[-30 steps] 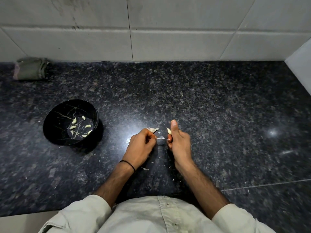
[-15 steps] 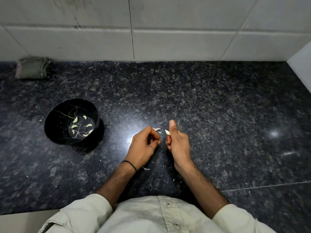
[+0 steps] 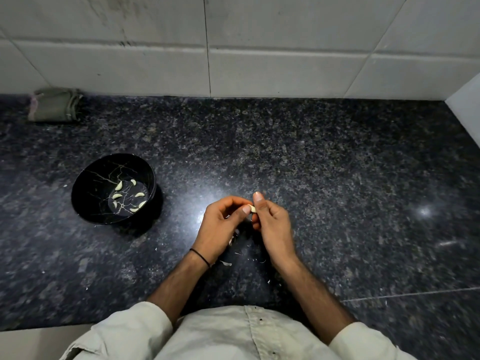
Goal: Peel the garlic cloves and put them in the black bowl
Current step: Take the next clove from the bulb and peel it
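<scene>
A small pale garlic clove (image 3: 252, 208) is pinched between the fingertips of both hands above the dark granite counter. My left hand (image 3: 220, 226) has its thumb against the clove with the fingers curled. My right hand (image 3: 272, 224) grips the clove from the right, its thumb pointing up. The black bowl (image 3: 85, 203) stands on the counter to the left of my hands, apart from them, with several peeled cloves (image 3: 127, 194) on its bottom.
Bits of garlic skin (image 3: 226, 263) lie scattered on the counter under and near my wrists. A folded green cloth (image 3: 54, 105) sits at the back left against the tiled wall. A white wall closes the right corner.
My hands have come together. The left hand no longer holds a separate piece of skin away from the clove; its thumb is now on the clove held by the right hand.
</scene>
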